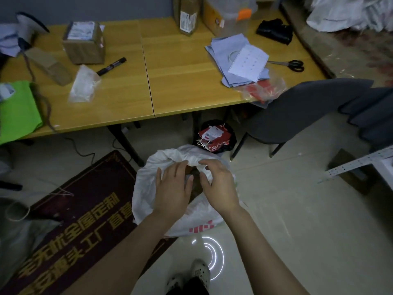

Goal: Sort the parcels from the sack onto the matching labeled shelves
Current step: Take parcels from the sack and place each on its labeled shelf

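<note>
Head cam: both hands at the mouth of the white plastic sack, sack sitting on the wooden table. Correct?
No. Head view shows the white plastic sack on the pale floor in front of the wooden table, not on it. The left hand and right hand are at its mouth.

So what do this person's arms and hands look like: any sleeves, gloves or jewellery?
Both arms are bare from the bottom edge of the frame up to the wrists, with no sleeve in view. The left hand and right hand wear no gloves. No watch, band or ring shows on either, though the light is dim. No markings or cables are visible on them.
</note>
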